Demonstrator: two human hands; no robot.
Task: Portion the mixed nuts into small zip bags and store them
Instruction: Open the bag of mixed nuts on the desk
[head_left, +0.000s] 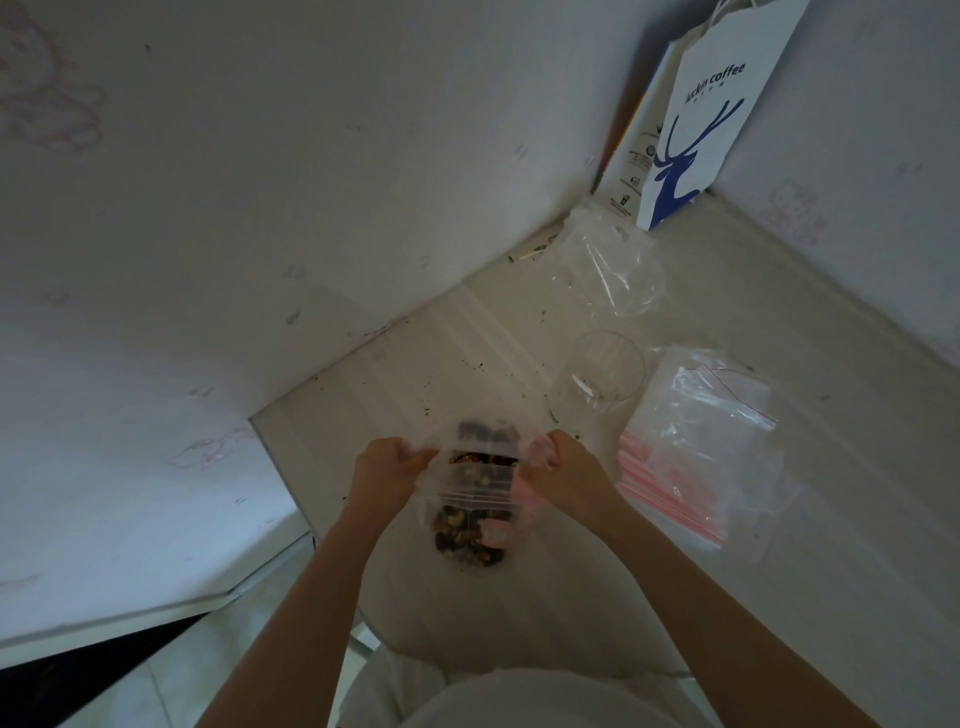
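My left hand (387, 470) and right hand (563, 467) each pinch the zip bag (475, 496) by its top, just on my side of the glass (602, 371). The nuts (467, 535) hang low, so I'd guess it's ready for sealing.

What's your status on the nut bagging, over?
Left hand and right hand pinch small clear plastic zip bag of mixed nuts by its upper edges. Seal unclear. Nothing blocking.

single wide-angle view from the head, looking forward and steeply down along both forearms; close above left hand (387, 467) and right hand (563, 467) at the zip bag (475, 499), facing the table (779, 597) corner between two walls (260, 208).
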